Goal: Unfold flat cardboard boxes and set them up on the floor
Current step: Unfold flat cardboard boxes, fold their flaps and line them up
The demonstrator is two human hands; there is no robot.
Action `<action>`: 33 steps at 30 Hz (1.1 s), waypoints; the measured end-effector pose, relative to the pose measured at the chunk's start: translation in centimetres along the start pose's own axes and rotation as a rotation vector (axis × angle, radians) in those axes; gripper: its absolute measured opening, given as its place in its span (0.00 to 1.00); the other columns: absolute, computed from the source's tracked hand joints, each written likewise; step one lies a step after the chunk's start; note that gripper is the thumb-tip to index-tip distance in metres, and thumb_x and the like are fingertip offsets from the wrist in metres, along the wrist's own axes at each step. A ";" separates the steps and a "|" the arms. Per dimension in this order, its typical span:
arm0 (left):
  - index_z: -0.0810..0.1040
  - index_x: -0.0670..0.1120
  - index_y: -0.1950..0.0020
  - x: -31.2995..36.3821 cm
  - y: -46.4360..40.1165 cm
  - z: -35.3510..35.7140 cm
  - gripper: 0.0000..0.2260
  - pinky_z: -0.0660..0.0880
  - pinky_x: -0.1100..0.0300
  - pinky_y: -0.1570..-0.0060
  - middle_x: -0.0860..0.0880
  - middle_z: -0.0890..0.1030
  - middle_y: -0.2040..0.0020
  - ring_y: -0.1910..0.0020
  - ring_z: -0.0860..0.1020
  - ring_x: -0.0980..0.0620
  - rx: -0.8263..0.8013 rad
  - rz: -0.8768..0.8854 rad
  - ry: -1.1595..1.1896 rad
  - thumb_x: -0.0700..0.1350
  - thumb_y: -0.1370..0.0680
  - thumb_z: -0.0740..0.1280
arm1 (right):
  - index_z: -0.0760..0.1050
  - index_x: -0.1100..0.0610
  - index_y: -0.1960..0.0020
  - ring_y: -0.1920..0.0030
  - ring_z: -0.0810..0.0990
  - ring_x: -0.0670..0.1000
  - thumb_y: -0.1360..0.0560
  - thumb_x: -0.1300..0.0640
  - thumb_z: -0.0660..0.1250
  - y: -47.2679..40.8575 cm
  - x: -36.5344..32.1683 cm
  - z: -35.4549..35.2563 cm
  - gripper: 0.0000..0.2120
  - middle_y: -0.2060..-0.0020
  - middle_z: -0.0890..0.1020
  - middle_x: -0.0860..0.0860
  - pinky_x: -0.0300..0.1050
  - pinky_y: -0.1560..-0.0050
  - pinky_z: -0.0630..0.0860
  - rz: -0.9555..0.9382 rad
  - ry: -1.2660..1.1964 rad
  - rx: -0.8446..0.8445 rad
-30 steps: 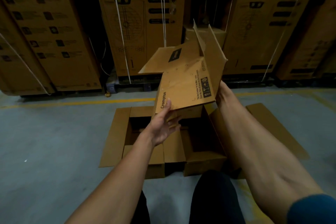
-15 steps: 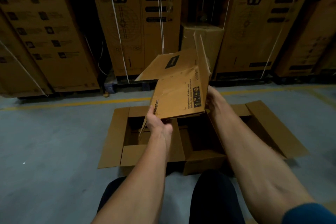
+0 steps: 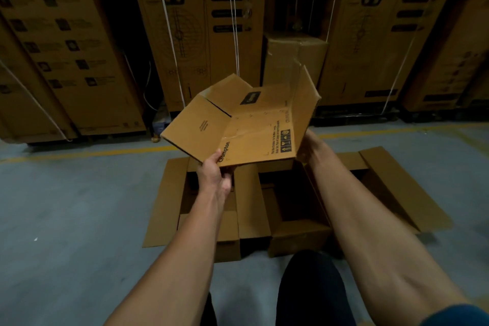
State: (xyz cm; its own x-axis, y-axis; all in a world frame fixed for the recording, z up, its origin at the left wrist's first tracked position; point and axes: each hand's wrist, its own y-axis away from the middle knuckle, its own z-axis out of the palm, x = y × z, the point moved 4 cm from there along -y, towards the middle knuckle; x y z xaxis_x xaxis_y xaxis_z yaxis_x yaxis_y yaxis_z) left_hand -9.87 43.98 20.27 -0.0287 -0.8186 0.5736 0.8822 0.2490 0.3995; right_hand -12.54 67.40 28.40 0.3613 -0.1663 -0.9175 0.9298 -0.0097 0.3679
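Note:
A brown cardboard box (image 3: 254, 127) printed with "Crompton" hangs in the air in front of me, partly spread, with one flap out to the left and one standing up at the right. My left hand (image 3: 215, 176) grips its near left corner. My right hand (image 3: 309, 147) holds its right edge, fingers mostly hidden behind the cardboard. Below it on the floor stand two set-up boxes with open flaps, a left one (image 3: 164, 201) and a right one (image 3: 299, 235).
Tall strapped cartons (image 3: 195, 34) line the back wall behind a yellow floor line (image 3: 87, 153). A smaller sealed box (image 3: 293, 58) sits in a gap between them. A long flap (image 3: 402, 188) of the right floor box spreads to the right. My dark-trousered knee (image 3: 315, 288) is near the bottom.
The box in my hands has spread wider and tipped flatter, with its left flap swung out to the left. My left hand went from loose under the box to gripping its near corner.

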 end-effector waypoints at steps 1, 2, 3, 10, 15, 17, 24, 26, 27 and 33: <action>0.78 0.38 0.32 0.2 -0.1 -0.2 0.16 0.84 0.52 0.59 0.38 0.84 0.39 0.42 0.85 0.40 0.007 0.022 -0.010 0.36 0.19 0.70 | 0.73 0.55 0.59 0.58 0.81 0.52 0.16 0.49 0.63 0.7 0.0 0.0 0.16 0.59 0.79 0.54 0.49 0.50 0.79 0.056 0.001 0.032; 0.78 0.38 0.32 0.3 -0.2 -0.2 0.16 0.85 0.52 0.59 0.38 0.84 0.39 0.42 0.85 0.40 0.024 0.039 -0.024 0.36 0.20 0.70 | 0.74 0.56 0.58 0.57 0.80 0.54 0.15 0.48 0.61 0.7 0.1 -0.1 0.17 0.59 0.79 0.55 0.52 0.49 0.79 0.105 -0.019 0.061; 0.78 0.37 0.32 0.5 -0.3 -0.3 0.16 0.85 0.51 0.59 0.38 0.84 0.39 0.43 0.85 0.40 0.022 0.051 -0.018 0.36 0.20 0.70 | 0.74 0.58 0.58 0.57 0.80 0.56 0.14 0.49 0.60 1.6 0.2 -0.1 0.18 0.59 0.79 0.57 0.54 0.49 0.79 0.119 0.013 0.075; 0.75 0.39 0.31 2.7 -0.8 1.5 0.15 0.85 0.43 0.56 0.38 0.83 0.39 0.44 0.85 0.38 0.025 0.084 0.011 0.38 0.18 0.68 | 0.73 0.62 0.30 0.46 0.88 0.62 0.13 0.54 0.61 3.8 2.1 -0.2 0.16 0.44 0.87 0.60 0.53 0.53 0.87 0.326 0.480 -0.235; 0.74 0.40 0.30 3.6 -0.6 2.2 0.16 0.86 0.47 0.56 0.37 0.83 0.39 0.44 0.85 0.39 0.041 0.086 0.092 0.38 0.17 0.68 | 0.71 0.61 0.30 0.46 0.87 0.65 0.18 0.49 0.70 4.0 4.6 2.4 0.23 0.38 0.80 0.68 0.58 0.46 0.85 0.232 0.285 -0.272; 0.75 0.40 0.31 3.8 -0.2 2.3 0.14 0.86 0.49 0.58 0.38 0.84 0.40 0.44 0.85 0.41 0.047 0.096 0.092 0.37 0.17 0.67 | 0.76 0.66 0.36 0.46 0.88 0.64 0.14 0.43 0.59 4.4 5.5 3.5 0.26 0.44 0.85 0.67 0.57 0.48 0.85 0.306 0.340 -0.254; 0.76 0.40 0.31 3.6 -1.1 1.9 0.15 0.84 0.45 0.43 0.39 0.84 0.39 0.42 0.85 0.42 0.030 0.091 0.088 0.37 0.18 0.68 | 0.73 0.60 0.30 0.36 0.81 0.69 0.14 0.49 0.63 4.8 6.1 4.1 0.18 0.34 0.77 0.64 0.64 0.30 0.76 0.148 -0.249 -0.320; 0.76 0.41 0.31 3.3 -1.2 2.1 0.14 0.83 0.45 0.41 0.40 0.84 0.39 0.42 0.84 0.42 0.028 0.082 0.071 0.36 0.17 0.68 | 0.71 0.54 0.28 0.29 0.74 0.69 0.22 0.50 0.74 3.7 6.3 2.8 0.26 0.28 0.73 0.59 0.70 0.28 0.70 -0.011 -0.560 -0.251; 0.76 0.41 0.31 3.0 -1.2 2.1 0.14 0.83 0.45 0.40 0.40 0.84 0.39 0.41 0.84 0.43 0.022 0.080 0.044 0.36 0.18 0.68 | 0.69 0.54 0.25 0.29 0.73 0.68 0.26 0.47 0.77 3.4 6.3 2.3 0.33 0.28 0.73 0.59 0.72 0.28 0.70 -0.071 -0.662 -0.189; 0.80 0.41 0.33 1.2 -1.0 1.5 0.13 0.82 0.49 0.40 0.41 0.85 0.39 0.42 0.84 0.45 -0.055 0.063 -0.159 0.37 0.18 0.69 | 0.71 0.57 0.29 0.42 0.83 0.64 0.21 0.69 0.68 1.6 5.8 -0.7 0.22 0.40 0.82 0.62 0.67 0.42 0.82 -0.108 -0.864 0.277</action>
State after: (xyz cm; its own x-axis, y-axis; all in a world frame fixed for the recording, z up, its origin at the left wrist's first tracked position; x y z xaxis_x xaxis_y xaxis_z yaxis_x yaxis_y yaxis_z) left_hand -11.50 43.57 21.64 -0.0428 -0.7089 0.7041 0.9088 0.2652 0.3222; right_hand -8.95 67.15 23.58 -0.0085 -0.8301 -0.5576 0.8649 -0.2859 0.4125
